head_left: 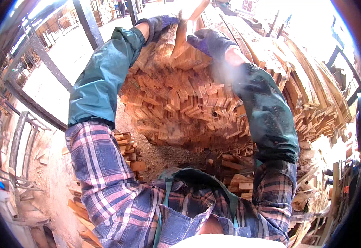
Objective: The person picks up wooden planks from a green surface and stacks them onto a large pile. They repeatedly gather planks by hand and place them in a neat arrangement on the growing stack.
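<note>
Over stacked boards point(188, 99), gloved left hand point(157, 25), right hand point(214, 41) flank plank point(182, 38); openness, grip of both unclear

right hand point(214, 43) blurred near cuff point(250, 76), distant person point(121, 6) cropped above

- Wood stack point(188, 99): raw timber, matt, with rough-sawn ends.
- Board point(182, 38), at the top of the wood stack: bare wood, smoother-faced.
- Left glove point(162, 22) and right glove point(215, 41), at its upper edge: matt, textile-looking.
- Left sleeve cover point(100, 78), left of the stack: smooth, creased, plastic-looking, softly glossy.
- Right sleeve cover point(271, 113), right of it: same material, glossy, dust-speckled.
- Plaid shirt point(102, 161), below the stack: matt woven cloth.
- Frame point(87, 22), upper left of it: dark metal.
- Wood chips point(147, 151), under it: loose, rough.
</note>
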### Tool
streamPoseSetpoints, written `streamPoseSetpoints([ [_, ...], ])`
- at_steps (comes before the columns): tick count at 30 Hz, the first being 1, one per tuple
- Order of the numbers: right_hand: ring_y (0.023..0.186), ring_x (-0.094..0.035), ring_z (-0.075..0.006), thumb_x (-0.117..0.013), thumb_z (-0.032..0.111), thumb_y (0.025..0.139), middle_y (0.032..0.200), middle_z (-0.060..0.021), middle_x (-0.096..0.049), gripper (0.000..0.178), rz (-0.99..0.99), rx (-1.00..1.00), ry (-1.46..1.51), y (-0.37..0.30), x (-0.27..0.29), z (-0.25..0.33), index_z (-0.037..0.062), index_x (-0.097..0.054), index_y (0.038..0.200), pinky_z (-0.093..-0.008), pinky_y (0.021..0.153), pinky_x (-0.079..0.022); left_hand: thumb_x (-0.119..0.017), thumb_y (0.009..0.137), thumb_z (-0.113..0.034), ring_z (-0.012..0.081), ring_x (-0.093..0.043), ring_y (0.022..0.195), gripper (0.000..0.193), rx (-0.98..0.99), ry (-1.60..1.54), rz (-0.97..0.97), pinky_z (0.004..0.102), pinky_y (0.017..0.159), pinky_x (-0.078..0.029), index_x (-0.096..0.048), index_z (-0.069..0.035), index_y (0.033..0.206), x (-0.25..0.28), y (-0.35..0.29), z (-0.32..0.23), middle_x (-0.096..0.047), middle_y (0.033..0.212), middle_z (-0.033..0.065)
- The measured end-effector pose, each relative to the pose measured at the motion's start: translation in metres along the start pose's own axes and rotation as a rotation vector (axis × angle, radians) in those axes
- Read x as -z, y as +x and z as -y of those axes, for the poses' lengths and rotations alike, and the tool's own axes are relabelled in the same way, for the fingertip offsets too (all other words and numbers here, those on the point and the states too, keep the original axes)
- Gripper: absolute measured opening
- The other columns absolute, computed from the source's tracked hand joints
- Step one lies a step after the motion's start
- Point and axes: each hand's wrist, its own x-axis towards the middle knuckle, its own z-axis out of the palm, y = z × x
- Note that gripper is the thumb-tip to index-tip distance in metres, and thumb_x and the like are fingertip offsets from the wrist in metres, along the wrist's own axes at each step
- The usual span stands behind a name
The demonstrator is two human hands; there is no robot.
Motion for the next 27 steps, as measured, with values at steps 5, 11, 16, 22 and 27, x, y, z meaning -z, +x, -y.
streamPoseSetpoints([
  [5,0.098,-0.071,-0.0310,-0.064,0.035,0.094,0.109,-0.0133,-0.072,0.037,-0.497,0.196,0.485,-0.065,0.011,0.020,0.0098,-0.068,0.120,-0.0375,0.089,-0.055,-0.052,0.101,-0.035,0.0162,-0.061,0.104,0.042,0.156,-0.291,0.080,0.0319,0.098,-0.046,-0.064,-0.001,0.124,0.016,0.010,0.020,-0.068,0.114,0.0060],
  [11,0.095,-0.071,-0.0169,-0.072,0.017,0.090,0.107,-0.0098,-0.073,0.025,-0.454,0.192,0.606,-0.148,0.013,0.029,0.0072,-0.071,0.113,-0.0302,0.084,-0.058,-0.064,0.091,-0.037,0.0177,-0.059,0.109,0.041,0.359,-0.654,-0.020,0.0304,0.099,-0.041,-0.068,-0.004,0.115,0.036,0.006,-0.001,-0.066,0.118,0.0073],
  [16,0.097,-0.069,-0.0148,-0.070,0.015,0.092,0.108,-0.0101,-0.073,0.025,-0.233,0.002,0.841,-0.199,0.006,0.012,0.0022,-0.070,0.113,-0.0293,0.087,-0.057,-0.067,0.090,-0.028,0.0205,-0.058,0.111,0.038,0.305,-0.462,0.000,0.0321,0.098,-0.042,-0.066,-0.006,0.120,0.017,0.013,-0.004,-0.065,0.118,0.0098],
  [22,0.099,-0.066,-0.0132,-0.067,0.022,0.096,0.109,-0.0089,-0.071,0.033,-0.266,-0.607,1.036,-0.257,0.017,0.030,0.0017,-0.065,0.121,-0.0290,0.089,-0.055,-0.061,0.096,-0.021,0.0185,-0.058,0.114,0.044,-0.033,-0.538,0.019,0.0323,0.096,-0.047,-0.053,-0.006,0.136,0.041,0.029,-0.089,-0.059,0.128,0.0096],
  [27,0.112,-0.062,-0.0231,-0.060,0.036,0.099,0.123,-0.0100,-0.064,0.052,-0.918,-0.083,1.755,-0.283,0.022,0.014,0.0056,-0.048,0.140,-0.0385,0.096,-0.053,-0.062,0.097,-0.018,0.0207,-0.060,0.115,0.053,-0.690,-0.497,0.253,0.0313,0.098,-0.050,-0.045,-0.006,0.145,0.002,-0.031,-0.275,-0.056,0.134,0.0135],
])
